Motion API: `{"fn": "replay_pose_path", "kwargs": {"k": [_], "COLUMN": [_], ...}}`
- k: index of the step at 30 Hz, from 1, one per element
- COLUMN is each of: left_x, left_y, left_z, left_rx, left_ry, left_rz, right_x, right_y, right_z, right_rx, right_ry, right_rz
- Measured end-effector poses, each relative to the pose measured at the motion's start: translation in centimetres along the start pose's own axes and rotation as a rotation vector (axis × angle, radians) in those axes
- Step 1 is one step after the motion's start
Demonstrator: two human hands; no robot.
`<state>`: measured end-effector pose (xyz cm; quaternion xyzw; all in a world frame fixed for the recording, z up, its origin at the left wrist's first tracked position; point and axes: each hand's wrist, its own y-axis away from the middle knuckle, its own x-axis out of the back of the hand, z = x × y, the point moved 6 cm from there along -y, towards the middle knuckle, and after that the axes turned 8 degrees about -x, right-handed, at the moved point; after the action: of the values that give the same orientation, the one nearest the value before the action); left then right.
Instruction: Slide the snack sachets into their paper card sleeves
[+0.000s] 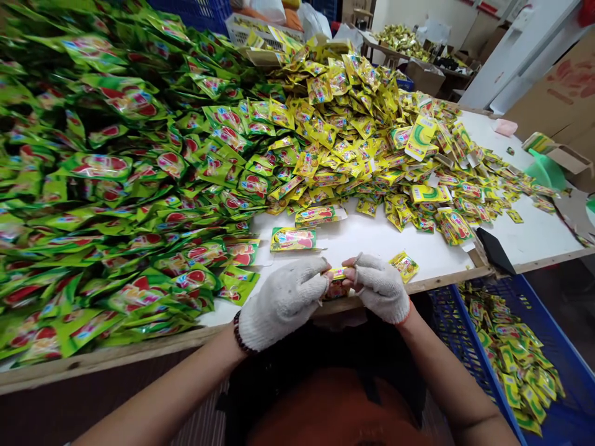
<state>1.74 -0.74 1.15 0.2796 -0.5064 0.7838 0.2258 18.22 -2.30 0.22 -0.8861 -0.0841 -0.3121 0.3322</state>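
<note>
Close in, the person's left hand (290, 297) and right hand (381, 288) both wear white gloves. The fingertips of each hand are closed on a small yellow pack (337, 273), pinching it from its two sides. The small yellow pack is at the near edge of the white table (356, 238), in front of the person's body. Low on the right is a blue crate (534, 303) with lots of little packets in it. One yellow packet (404, 266) lies just beside the right hand. A bit past the hands, a flat little box (294, 239) lies on the table. A black flat thing (495, 251) sits by the table's edge. On the left is a big heap of green packets (139, 186). Next to it, farther back, is a heap of yellow packets (344, 130). Way at the back, another table holds more shiny yellow things (402, 40).
</note>
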Motion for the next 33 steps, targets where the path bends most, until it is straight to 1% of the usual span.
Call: {"fn": "replay_pose_path", "kwargs": {"k": [2,3,5,7,9,10,11,12,13,14,15,16,17,18,19,20,21,22,23,24,25,26,27,28,30,31,33], "left_x": [-0.1,-0.2,-0.4,-0.2,0.5,0.9,1.2,1.4,1.4,1.2,1.0,0.8,0.6,0.4,0.2,0.0,-0.1,-0.2,-0.3,-0.4,-0.5,-0.6,-0.7,-0.9,-1.4,-1.8,-2.5], "left_y": [-0.3,-0.3,-0.1,0.1,-0.1,-0.2,-0.5,-0.7,-0.8,-0.9,-0.9,-1.0,-1.0,-1.1,-1.2,-1.3,-1.4,-1.5,-1.7,-1.9,-2.1,-2.3,-2.4,-2.3,-1.9,-1.5,-0.6], "left_z": [0.0,-0.2,-1.1,-2.0,-3.2,-3.9,-4.7,-5.6,-6.5,-7.3,-7.9,-8.5,-8.9,-9.1,-9.3,-9.5,-9.5,-9.4,-9.2,-8.8,-8.3,-7.5,-6.7,-5.8,-4.2,-3.6,-2.9], "left_rx": [0.047,0.112,0.285,0.402,0.435,0.440,0.445,0.453,0.464,0.474,0.479,0.480,0.482,0.489,0.502,0.523,0.553,0.584,0.611,0.629,0.635,0.634,0.629,0.623,0.632,0.647,0.696], "left_ry": [0.057,0.114,0.201,0.206,0.082,-0.020,-0.132,-0.239,-0.327,-0.393,-0.441,-0.478,-0.513,-0.545,-0.571,-0.587,-0.593,-0.589,-0.582,-0.573,-0.562,-0.553,-0.539,-0.512,-0.404,-0.317,-0.090], "left_rz": [0.009,0.023,0.041,0.029,0.004,-0.029,-0.080,-0.147,-0.230,-0.319,-0.397,-0.457,-0.498,-0.528,-0.550,-0.568,-0.578,-0.583,-0.573,-0.546,-0.505,-0.450,-0.385,-0.317,-0.190,-0.137,-0.032], "right_x": [-0.3,-0.4,-0.4,-0.8,-1.2,-1.2,-0.8,-0.1,0.8,1.9,3.2,4.4,6.2,8.1,9.9,11.1,11.6,11.1,10.0,8.4,6.6,4.8,3.1,1.5,-0.8,-1.6,-2.2], "right_y": [0.1,0.1,0.0,-0.1,-0.1,-0.1,0.0,0.3,0.7,1.2,1.7,1.8,2.0,2.3,2.5,2.7,2.9,3.0,3.0,3.1,3.2,3.1,3.0,2.7,2.0,1.6,0.8], "right_z": [0.3,0.5,0.9,1.2,1.6,2.0,2.5,3.2,3.8,4.3,4.6,4.3,4.0,3.6,2.8,2.4,2.1,2.0,2.2,2.6,3.0,3.4,3.7,3.9,4.2,4.2,4.3], "right_rx": [-0.007,-0.028,-0.089,-0.160,-0.241,-0.304,-0.386,-0.471,-0.538,-0.579,-0.570,-0.490,-0.421,-0.311,-0.079,-0.002,0.005,-0.097,-0.287,-0.488,-0.675,-0.807,-0.897,-0.957,-0.967,-0.944,-0.877], "right_ry": [-0.019,-0.050,-0.113,-0.135,-0.154,-0.197,-0.277,-0.411,-0.631,-0.899,-1.198,-1.592,-1.716,-1.836,-2.138,-2.222,-2.239,-2.161,-1.978,-1.747,-1.526,-1.322,-1.134,-0.992,-0.808,-0.740,-0.615], "right_rz": [-0.025,-0.019,0.019,0.033,0.024,0.046,0.094,0.172,0.252,0.318,0.387,0.347,0.335,0.344,0.308,0.297,0.304,0.320,0.341,0.356,0.344,0.309,0.278,0.243,0.199,0.177,0.147]}}
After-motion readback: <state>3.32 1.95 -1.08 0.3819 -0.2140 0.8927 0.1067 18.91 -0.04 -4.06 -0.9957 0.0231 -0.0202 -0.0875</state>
